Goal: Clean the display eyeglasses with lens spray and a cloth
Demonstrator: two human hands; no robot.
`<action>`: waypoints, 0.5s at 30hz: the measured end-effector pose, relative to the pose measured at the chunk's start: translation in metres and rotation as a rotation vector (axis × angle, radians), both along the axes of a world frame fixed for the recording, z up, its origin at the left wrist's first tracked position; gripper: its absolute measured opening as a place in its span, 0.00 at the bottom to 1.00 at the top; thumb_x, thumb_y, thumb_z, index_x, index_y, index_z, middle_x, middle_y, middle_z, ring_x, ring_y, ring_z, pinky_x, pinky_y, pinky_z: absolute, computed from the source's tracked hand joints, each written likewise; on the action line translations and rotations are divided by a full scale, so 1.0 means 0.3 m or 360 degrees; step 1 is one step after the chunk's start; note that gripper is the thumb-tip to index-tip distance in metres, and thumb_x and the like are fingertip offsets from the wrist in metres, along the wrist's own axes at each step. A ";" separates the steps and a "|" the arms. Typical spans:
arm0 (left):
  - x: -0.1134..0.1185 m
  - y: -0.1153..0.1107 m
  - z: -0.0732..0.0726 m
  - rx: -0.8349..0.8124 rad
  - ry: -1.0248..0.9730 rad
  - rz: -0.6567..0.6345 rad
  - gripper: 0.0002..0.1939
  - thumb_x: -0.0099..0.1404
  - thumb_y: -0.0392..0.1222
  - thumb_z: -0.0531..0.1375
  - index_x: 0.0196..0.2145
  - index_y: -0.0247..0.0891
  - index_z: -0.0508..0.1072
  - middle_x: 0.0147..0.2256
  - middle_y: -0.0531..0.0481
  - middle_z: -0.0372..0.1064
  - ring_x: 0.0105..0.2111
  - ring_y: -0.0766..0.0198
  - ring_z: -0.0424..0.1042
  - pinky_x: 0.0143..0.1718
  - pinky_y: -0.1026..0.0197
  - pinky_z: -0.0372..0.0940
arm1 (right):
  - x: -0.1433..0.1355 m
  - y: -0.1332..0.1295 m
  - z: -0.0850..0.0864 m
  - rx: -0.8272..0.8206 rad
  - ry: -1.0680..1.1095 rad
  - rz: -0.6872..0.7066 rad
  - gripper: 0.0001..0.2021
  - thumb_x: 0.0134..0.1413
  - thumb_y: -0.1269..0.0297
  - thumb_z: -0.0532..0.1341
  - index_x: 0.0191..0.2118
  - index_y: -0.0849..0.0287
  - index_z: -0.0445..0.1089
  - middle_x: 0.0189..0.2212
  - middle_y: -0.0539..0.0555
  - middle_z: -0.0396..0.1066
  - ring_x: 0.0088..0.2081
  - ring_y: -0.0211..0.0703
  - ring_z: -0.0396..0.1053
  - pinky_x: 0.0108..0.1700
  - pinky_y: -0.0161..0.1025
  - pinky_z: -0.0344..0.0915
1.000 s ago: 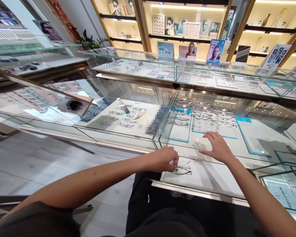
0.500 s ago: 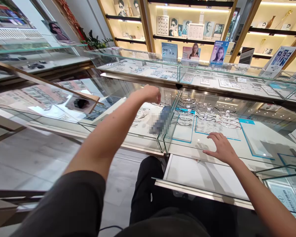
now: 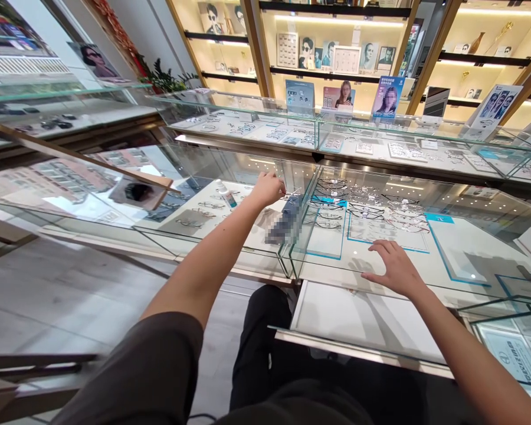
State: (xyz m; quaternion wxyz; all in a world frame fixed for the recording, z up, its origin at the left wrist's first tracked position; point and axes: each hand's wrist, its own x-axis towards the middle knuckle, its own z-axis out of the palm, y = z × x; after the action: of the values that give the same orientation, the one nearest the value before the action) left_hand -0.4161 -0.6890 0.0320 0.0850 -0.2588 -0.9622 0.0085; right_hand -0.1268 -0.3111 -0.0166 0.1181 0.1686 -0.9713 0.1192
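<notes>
My left hand reaches over the glass counter with its fingertips pinched. At the fingertips shows a thin, wire-like part of a pair of glasses; most of it is hidden. Just below lies a dark blue-grey item, blurred out, so I cannot tell its kind. A small white bottle stands left of the wrist, near several glasses. My right hand is open with fingers apart, holding nothing, at the front of the right display case. Rows of glasses lie beyond it.
Below the right case a white drawer stands pulled out by my legs. A framed mirror leans over the left counter. Behind are another glass case and upright advertising cards. A smaller glass case is at the right.
My left hand has come down and slightly towards me, and its forearm has shifted right, uncovering the white bottle. My right hand keeps its open pose. The view has shifted a little.
</notes>
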 end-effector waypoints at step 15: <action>0.013 0.005 -0.030 -0.0041 -0.0067 -0.0062 0.14 0.68 0.37 0.57 0.40 0.41 0.84 0.51 0.42 0.81 0.55 0.47 0.68 0.58 0.45 0.57 | 0.003 -0.010 0.010 -0.0003 -0.0042 -0.0023 0.28 0.56 0.41 0.68 0.54 0.56 0.71 0.57 0.64 0.73 0.57 0.64 0.70 0.58 0.60 0.70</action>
State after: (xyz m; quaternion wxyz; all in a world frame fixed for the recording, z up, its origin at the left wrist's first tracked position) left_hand -0.4122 -0.6874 0.0229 0.0616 -0.2785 -0.9583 0.0140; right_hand -0.1260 -0.3140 -0.0136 0.1062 0.1599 -0.9738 0.1216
